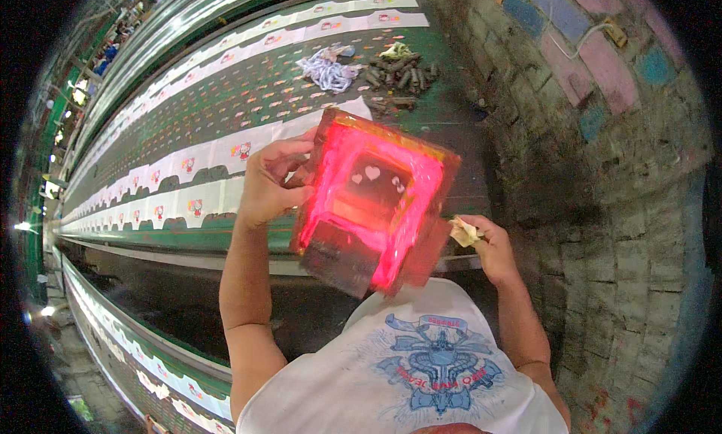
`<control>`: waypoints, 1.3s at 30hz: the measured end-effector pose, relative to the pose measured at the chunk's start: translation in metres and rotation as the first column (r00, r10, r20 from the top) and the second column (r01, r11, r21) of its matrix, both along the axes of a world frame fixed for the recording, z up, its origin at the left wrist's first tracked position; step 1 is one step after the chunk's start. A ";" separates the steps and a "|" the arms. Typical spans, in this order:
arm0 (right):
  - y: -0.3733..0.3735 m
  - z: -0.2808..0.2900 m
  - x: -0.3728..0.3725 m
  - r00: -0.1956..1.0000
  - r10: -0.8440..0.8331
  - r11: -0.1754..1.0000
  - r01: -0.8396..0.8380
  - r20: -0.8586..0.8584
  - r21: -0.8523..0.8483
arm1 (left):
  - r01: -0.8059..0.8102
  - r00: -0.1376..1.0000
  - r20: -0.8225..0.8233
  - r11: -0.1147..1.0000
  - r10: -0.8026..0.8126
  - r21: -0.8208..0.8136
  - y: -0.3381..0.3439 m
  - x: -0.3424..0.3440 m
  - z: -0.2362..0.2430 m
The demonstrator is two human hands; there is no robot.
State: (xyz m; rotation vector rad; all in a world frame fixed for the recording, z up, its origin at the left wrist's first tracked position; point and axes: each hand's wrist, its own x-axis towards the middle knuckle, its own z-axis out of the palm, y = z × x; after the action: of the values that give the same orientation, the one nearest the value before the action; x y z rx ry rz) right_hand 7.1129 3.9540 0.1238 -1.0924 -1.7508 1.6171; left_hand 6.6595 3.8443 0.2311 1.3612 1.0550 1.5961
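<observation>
My left hand [274, 178] grips the left edge of a printing screen frame [444, 167], held tilted above the green table. The screen is smeared with bright pink ink around a darker middle with small pale heart shapes. My right hand [487, 250] holds a crumpled yellowish cloth [466, 231] just beside the frame's right side, with fingers curled round it. Behind the frame, white cut fabric pieces [188, 163] with small printed cartoon figures lie in rows on the table [398, 204].
A lavender rag bundle [328, 71] and a heap of dark rolled pieces [398, 74] lie at the table's far end. Another long table with fabric pieces [150, 359] runs at lower left. A grimy brick surface [617, 208] with a white cable [579, 47] is on the right.
</observation>
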 end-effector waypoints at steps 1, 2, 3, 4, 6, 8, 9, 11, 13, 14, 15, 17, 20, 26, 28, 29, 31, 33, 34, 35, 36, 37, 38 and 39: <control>0.004 -0.001 0.008 0.997 0.016 0.998 -0.021 -0.074 -0.066 | 0.070 0.998 0.001 0.997 -0.070 0.015 0.007 0.015 0.013; 0.010 0.001 0.014 0.990 0.027 0.991 -0.045 -0.140 -0.130 | 0.073 0.997 0.020 0.994 -0.072 -0.078 0.008 0.034 0.021; 0.015 0.003 0.018 0.978 0.034 0.979 -0.074 -0.206 -0.190 | 0.122 0.992 -0.021 0.990 -0.123 -0.070 0.016 0.052 0.028; 0.018 0.015 0.018 0.957 0.022 0.952 -0.109 -0.289 -0.288 | 0.162 0.984 -0.063 0.985 -0.166 -0.063 0.023 0.072 0.035; 0.025 0.036 0.015 0.901 -0.030 0.862 -0.196 -0.433 -0.468 | 0.218 0.963 -0.156 0.975 -0.220 -0.031 0.041 0.106 0.032; 0.027 0.041 0.011 0.848 -0.065 0.772 -0.292 -0.527 -0.565 | 0.251 0.954 -0.154 0.966 -0.258 -0.068 0.054 0.132 0.034; 0.029 0.037 0.009 0.826 -0.074 0.739 -0.331 -0.559 -0.586 | 0.264 0.948 -0.161 0.961 -0.275 -0.086 0.059 0.140 0.038; 0.028 0.027 0.010 0.799 -0.083 0.700 -0.378 -0.596 -0.605 | 0.312 0.921 -0.237 0.950 -0.309 -0.022 0.067 0.146 0.043; 0.029 0.021 0.013 0.784 -0.090 0.676 -0.405 -0.614 -0.616 | 0.328 0.893 -0.320 0.944 -0.316 -0.018 0.069 0.148 0.052; 0.030 0.020 0.016 0.787 -0.087 0.673 -0.405 -0.610 -0.619 | 0.321 0.902 -0.294 0.947 -0.315 -0.028 0.068 0.149 0.054; 0.032 0.019 0.016 0.782 -0.088 0.664 -0.416 -0.617 -0.622 | 0.316 0.911 -0.268 0.948 -0.314 -0.037 0.066 0.151 0.055; 0.041 0.022 0.024 0.792 -0.083 0.673 -0.403 -0.605 -0.620 | 0.299 0.929 -0.204 0.951 -0.308 -0.077 0.068 0.158 0.056; 0.047 0.025 0.021 0.795 -0.084 0.689 -0.389 -0.600 -0.612 | 0.282 0.934 -0.177 0.945 -0.310 -0.167 0.074 0.165 0.062; 0.047 0.019 0.008 0.806 -0.108 0.693 -0.358 -0.582 -0.625 | 0.321 0.901 -0.261 0.937 -0.346 -0.136 0.087 0.158 0.049; 0.048 0.016 0.010 0.812 -0.107 0.690 -0.355 -0.574 -0.631 | 0.294 0.907 -0.274 0.947 -0.320 -0.132 0.082 0.157 0.046; 0.049 0.014 0.010 0.816 -0.107 0.687 -0.352 -0.568 -0.636 | 0.294 0.910 -0.268 0.948 -0.316 -0.121 0.083 0.156 0.039; 0.056 0.015 0.014 0.820 -0.097 0.687 -0.355 -0.564 -0.634 | 0.294 0.913 -0.267 0.951 -0.309 -0.096 0.089 0.156 0.029; 0.063 0.018 0.015 0.820 -0.079 0.682 -0.371 -0.567 -0.631 | 0.284 0.923 -0.239 0.953 -0.301 -0.104 0.090 0.161 0.032; 0.067 0.018 0.015 0.819 -0.070 0.680 -0.378 -0.569 -0.628 | 0.282 0.927 -0.227 0.953 -0.300 -0.107 0.092 0.165 0.035; 0.071 0.018 0.017 0.819 -0.065 0.681 -0.382 -0.571 -0.625 | 0.286 0.925 -0.227 0.952 -0.303 -0.104 0.095 0.169 0.036; 0.077 0.018 0.021 0.819 -0.057 0.677 -0.388 -0.571 -0.626 | 0.289 0.925 -0.227 0.952 -0.306 -0.102 0.099 0.173 0.036; 0.082 0.016 0.026 0.818 -0.049 0.676 -0.395 -0.573 -0.622 | 0.289 0.925 -0.228 0.952 -0.305 -0.101 0.104 0.178 0.036; 0.089 0.015 0.033 0.819 -0.040 0.678 -0.399 -0.573 -0.617 | 0.275 0.921 -0.260 0.957 -0.289 -0.089 0.108 0.184 0.037; 0.097 0.014 0.043 0.819 -0.035 0.680 -0.400 -0.572 -0.614 | 0.259 0.917 -0.292 0.963 -0.270 -0.078 0.113 0.191 0.038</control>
State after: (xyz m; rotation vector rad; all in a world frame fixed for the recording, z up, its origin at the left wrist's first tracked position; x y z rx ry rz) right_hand 7.1554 4.0507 0.1379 -0.6043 -0.8510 2.5584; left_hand 6.8502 3.9570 0.2688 1.6806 1.0164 1.1898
